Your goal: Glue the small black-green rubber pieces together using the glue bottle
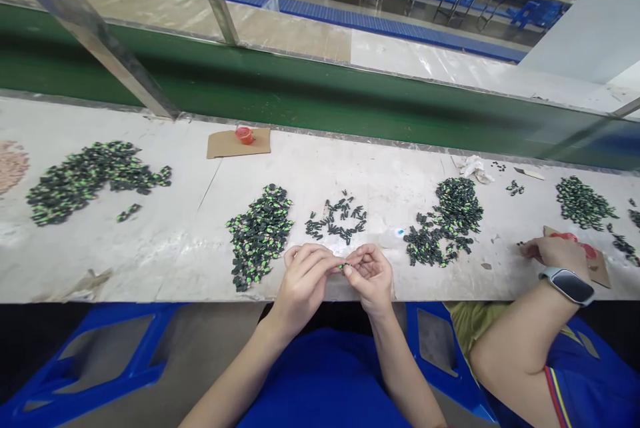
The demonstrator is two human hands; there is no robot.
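Note:
Both of my hands meet over the table's near edge, pinching one small black-and-green piece [344, 267] between them. My left hand [309, 276] has its fingers closed at the piece's left side. My right hand [371, 276] grips it between thumb and forefinger, the other fingers curled. Fingertips cover most of the piece, so its exact kind is unclear. Just beyond my hands lies a loose ring of small dark slim pieces [345, 231]. Left of my left hand spreads a heap of black-and-green pieces [260, 231]. A small clear bottle with a blue tip [393, 236] lies beyond my right hand.
More black-and-green heaps lie at the left [83, 181] and right [457, 205]. A red cup [245, 135] stands on cardboard [217, 145] toward the back. At right, a co-worker's hand [560, 255] with a watch reaches over the table. A green conveyor [320, 98] runs behind.

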